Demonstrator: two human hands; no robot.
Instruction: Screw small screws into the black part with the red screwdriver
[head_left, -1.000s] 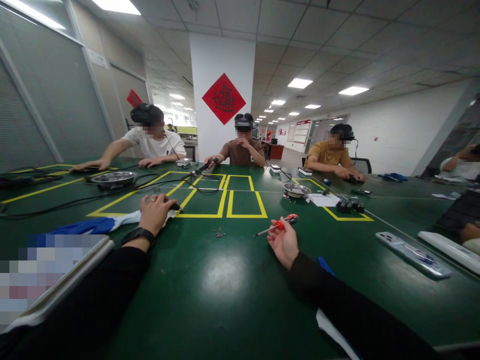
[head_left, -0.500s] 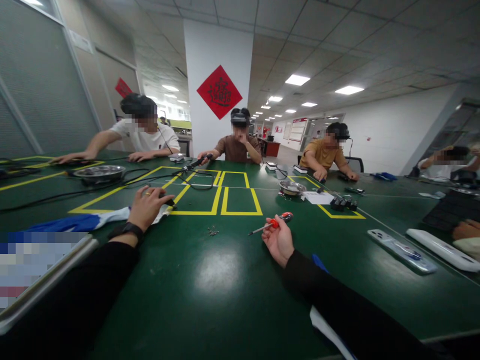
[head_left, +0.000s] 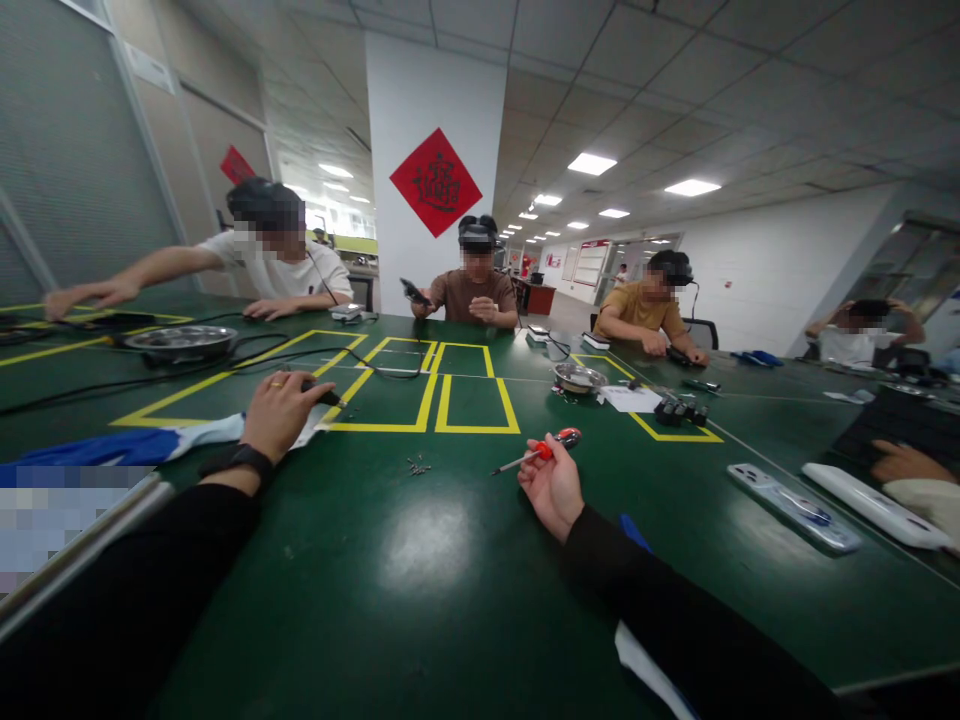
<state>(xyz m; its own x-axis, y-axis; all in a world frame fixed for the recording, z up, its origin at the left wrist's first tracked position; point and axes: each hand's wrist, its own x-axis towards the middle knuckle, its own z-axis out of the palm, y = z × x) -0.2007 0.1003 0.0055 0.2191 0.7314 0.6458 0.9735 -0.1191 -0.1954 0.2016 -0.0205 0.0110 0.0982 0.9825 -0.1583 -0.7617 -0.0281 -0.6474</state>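
Note:
My right hand (head_left: pixel 553 488) is closed, palm up, on a screwdriver (head_left: pixel 541 452) with a red and black handle; its metal shaft points left. A small pile of screws (head_left: pixel 418 466) lies on the green table (head_left: pixel 465 620) left of the screwdriver's tip. My left hand (head_left: pixel 283 412) has its fingers closed on a small black object (head_left: pixel 330 397), mostly hidden by the fingers, so its kind is unclear. It is over a white paper-like piece (head_left: pixel 311 428) beside the yellow tape. A few tiny dark bits (head_left: pixel 351 412) lie near it.
Blue-and-white gloves (head_left: pixel 127 450) lie at the left. Steel bowls (head_left: pixel 579 377) and several black blocks (head_left: pixel 681 411) stand farther off. Phones (head_left: pixel 795 505) lie at the right. Cables (head_left: pixel 225 368) cross the table. Co-workers (head_left: pixel 480 290) sit around it.
My left hand has lifted and turned slightly, showing more of the black object. My right hand keeps the screwdriver almost still. Across the table, a co-worker has raised a dark device.

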